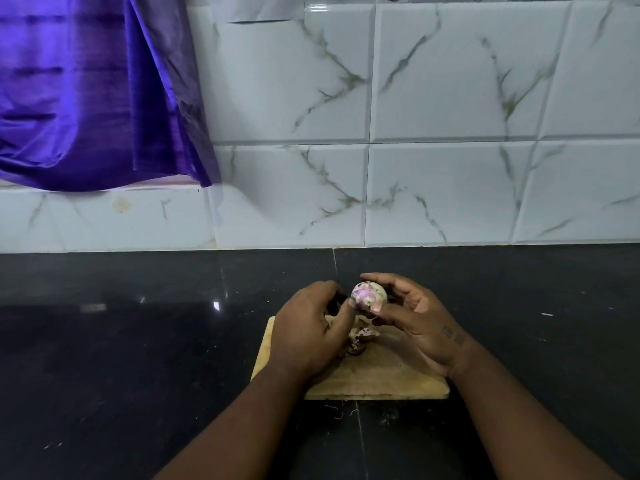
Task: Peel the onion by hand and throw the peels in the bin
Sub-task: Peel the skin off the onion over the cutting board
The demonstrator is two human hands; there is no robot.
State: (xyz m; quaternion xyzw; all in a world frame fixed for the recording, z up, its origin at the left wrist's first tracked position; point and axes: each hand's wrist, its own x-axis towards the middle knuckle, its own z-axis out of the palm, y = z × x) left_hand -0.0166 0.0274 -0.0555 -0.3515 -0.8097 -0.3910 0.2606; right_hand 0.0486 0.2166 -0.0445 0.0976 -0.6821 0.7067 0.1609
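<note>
Left hand point(310, 327) curled, thumb tip pressed on onion point(367, 295) above wooden board point(381, 382); loose peels point(360, 337) lie on board below; right hand point(415, 317) pinches onion between thumb and fingers, clear of board.

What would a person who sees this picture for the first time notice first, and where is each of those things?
The eye goes first to the two hands at the lower centre: the right hand holds a small, partly peeled onion and the left hand works at its skin, above a wooden board with loose peels on it. Next comes the shiny purple cloth hanging at the upper left, against the pale marbled wall tiles.
</note>
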